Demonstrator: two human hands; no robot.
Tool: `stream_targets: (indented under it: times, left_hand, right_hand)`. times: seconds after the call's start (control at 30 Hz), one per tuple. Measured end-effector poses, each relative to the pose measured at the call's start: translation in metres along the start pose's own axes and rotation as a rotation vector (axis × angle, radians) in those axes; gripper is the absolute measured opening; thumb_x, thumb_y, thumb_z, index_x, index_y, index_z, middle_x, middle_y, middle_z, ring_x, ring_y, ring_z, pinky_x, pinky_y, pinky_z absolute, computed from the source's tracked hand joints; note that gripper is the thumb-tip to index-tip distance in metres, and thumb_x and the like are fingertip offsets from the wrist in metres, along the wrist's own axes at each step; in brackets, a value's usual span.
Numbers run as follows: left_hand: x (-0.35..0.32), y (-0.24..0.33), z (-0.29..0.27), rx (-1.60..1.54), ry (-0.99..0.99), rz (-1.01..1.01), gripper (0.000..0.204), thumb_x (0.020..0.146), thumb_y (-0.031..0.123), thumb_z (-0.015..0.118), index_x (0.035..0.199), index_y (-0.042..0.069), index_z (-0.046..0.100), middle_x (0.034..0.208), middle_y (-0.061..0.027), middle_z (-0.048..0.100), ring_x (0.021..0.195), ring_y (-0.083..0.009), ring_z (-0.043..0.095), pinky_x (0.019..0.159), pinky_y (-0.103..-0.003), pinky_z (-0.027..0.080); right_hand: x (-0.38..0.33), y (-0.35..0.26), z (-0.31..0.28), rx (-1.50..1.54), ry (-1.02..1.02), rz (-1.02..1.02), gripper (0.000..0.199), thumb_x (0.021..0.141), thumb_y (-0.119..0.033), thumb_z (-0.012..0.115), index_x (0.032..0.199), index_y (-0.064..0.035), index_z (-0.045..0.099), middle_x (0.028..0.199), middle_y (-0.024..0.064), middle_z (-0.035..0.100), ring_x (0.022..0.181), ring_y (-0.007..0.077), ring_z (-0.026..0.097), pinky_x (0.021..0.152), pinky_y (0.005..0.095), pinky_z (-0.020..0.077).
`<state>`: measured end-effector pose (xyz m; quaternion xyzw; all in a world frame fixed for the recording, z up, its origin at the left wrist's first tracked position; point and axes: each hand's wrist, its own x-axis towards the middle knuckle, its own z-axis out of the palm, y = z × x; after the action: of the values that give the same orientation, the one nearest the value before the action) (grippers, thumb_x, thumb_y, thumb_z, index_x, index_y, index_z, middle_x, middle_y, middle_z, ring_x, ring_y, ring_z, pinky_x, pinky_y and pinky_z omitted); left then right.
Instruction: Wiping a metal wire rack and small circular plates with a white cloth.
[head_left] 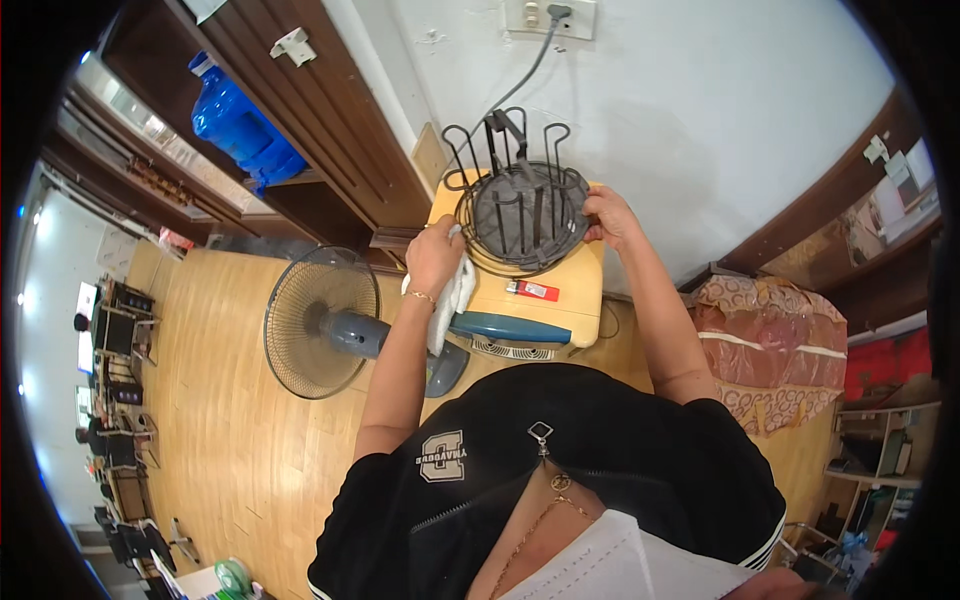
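Observation:
A black wire cup rack (537,205) with a round base and upright looped prongs stands on the yellow top (490,300) of a small appliance. My right hand (611,216) is closed on the right rim of its base. At the rack's left side, my left hand (436,258) is closed on a white cloth (457,300), which hangs down past the edge of the yellow top. Whether those left fingers also touch the rack, I cannot tell. In front of the rack lies a red lighter (534,290).
A standing fan (322,322) is on the wooden floor to the left, close to my left forearm. A blue water bottle (243,125) sits in a brown cabinet. Behind the rack, a cord (528,72) runs to a wall outlet. A large patterned bag (770,350) stands at the right.

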<state>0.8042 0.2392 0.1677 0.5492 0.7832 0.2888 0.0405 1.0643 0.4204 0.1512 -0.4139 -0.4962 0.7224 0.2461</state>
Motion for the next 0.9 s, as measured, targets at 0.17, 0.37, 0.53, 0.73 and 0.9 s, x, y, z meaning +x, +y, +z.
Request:
stream_targets:
  times: [0.17,0.37,0.53,0.73,0.9]
  left_hand:
    - [0.002,0.0,0.002,0.009,-0.004,-0.016,0.018,0.081,0.02,0.056,0.094,0.009,0.061,0.082,-0.0214,0.065,0.081,-0.0403,0.063,0.072,-0.05,0.049]
    - [0.0,-0.003,0.002,-0.007,0.023,0.024,0.016,0.08,0.019,0.056,0.091,0.008,0.06,0.079,-0.0203,0.065,0.079,-0.0395,0.063,0.07,-0.05,0.049]
    - [0.003,0.001,0.0,0.001,0.012,0.064,0.015,0.08,0.018,0.056,0.089,0.007,0.059,0.078,-0.0202,0.064,0.078,-0.0393,0.063,0.07,-0.05,0.049]
    - [0.001,-0.001,-0.001,0.0,0.008,0.073,0.015,0.08,0.018,0.056,0.089,0.007,0.059,0.077,-0.02,0.064,0.078,-0.0394,0.063,0.07,-0.049,0.049]
    - [0.004,-0.003,-0.002,0.019,-0.052,0.048,0.021,0.08,0.019,0.056,0.096,0.008,0.062,0.084,-0.0209,0.065,0.083,-0.0395,0.062,0.073,-0.048,0.048]
  right_hand:
    - [-0.005,0.0,0.016,0.043,0.17,-0.142,0.039,0.081,-0.005,0.05,0.12,-0.0036,0.05,0.082,0.0068,0.063,0.053,0.0179,0.061,0.037,0.0292,0.0455]
    - [-0.004,0.006,0.028,-0.412,0.361,-0.242,0.041,0.085,-0.007,0.049,0.127,-0.003,0.049,0.084,0.0073,0.063,0.064,0.0155,0.061,0.049,0.0304,0.0477]
    - [0.019,0.037,0.019,-0.749,0.608,-0.55,0.038,0.087,-0.008,0.049,0.124,0.0001,0.05,0.089,0.0153,0.066,0.076,0.0264,0.064,0.068,0.0389,0.0499]
    - [0.013,0.035,0.04,-0.864,0.758,-0.611,0.035,0.088,-0.01,0.049,0.122,-0.0023,0.054,0.102,0.0236,0.064,0.093,0.0404,0.062,0.083,0.0449,0.0483]
    - [0.015,0.031,0.031,-0.947,0.74,-0.652,0.033,0.088,-0.01,0.051,0.12,-0.0021,0.054,0.098,0.0237,0.064,0.092,0.0421,0.06,0.08,0.0449,0.0481]
